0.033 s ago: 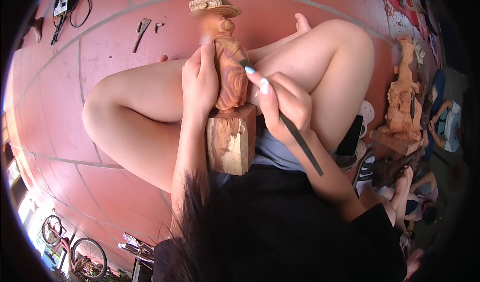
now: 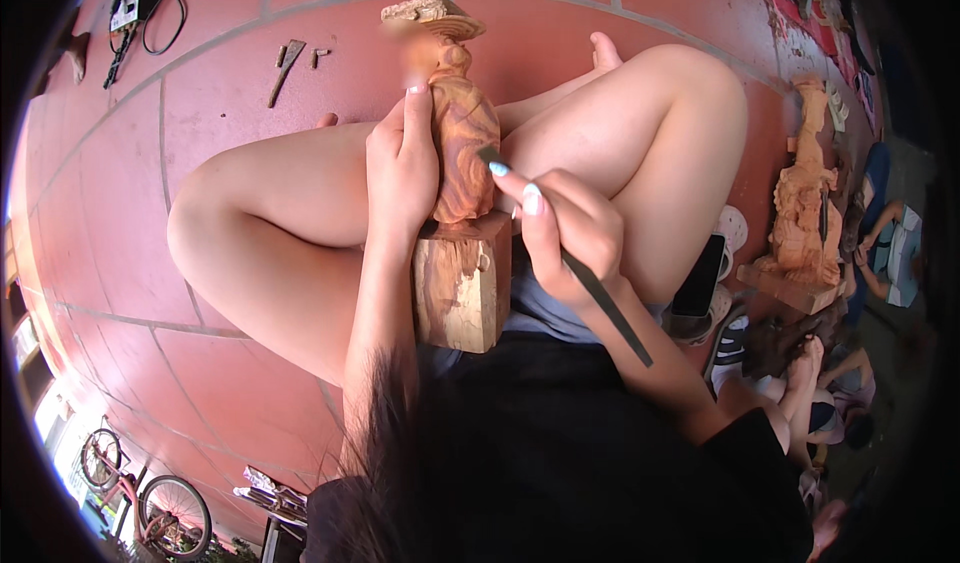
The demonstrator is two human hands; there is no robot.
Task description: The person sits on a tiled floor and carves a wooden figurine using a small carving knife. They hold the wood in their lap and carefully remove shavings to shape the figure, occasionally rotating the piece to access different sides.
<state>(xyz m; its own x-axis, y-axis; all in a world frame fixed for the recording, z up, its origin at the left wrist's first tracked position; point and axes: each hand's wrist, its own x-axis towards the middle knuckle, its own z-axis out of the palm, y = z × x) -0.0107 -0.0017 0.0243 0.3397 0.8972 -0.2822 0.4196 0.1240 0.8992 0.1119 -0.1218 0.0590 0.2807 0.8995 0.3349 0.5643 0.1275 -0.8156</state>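
A carved wooden figure (image 2: 466, 158) with a broad hat and swirling grain stands on a squared wood block (image 2: 455, 288) between my bent legs. My left hand (image 2: 398, 168) is closed around the figure's left side, thumb pointing up near its shoulder. Some of its fingers are hidden. In my right hand (image 2: 575, 218) is a thin, flat, dark tool (image 2: 610, 308), gripped like a pen. Its tip meets the right side of the figure's body, close to my index fingertip. The tool's other end lies over my right forearm.
A second, more detailed wood carving (image 2: 803, 213) stands on the right, beside a dark phone (image 2: 700, 275) and light clogs (image 2: 733, 228). Ahead on the red tiles lies a chisel-like tool (image 2: 287, 73). Other people sit at the far right. A bicycle (image 2: 150, 503) stands at lower left.
The tool's tip and my right hand have shifted slightly down along the figure's body. My left hand keeps its hold.
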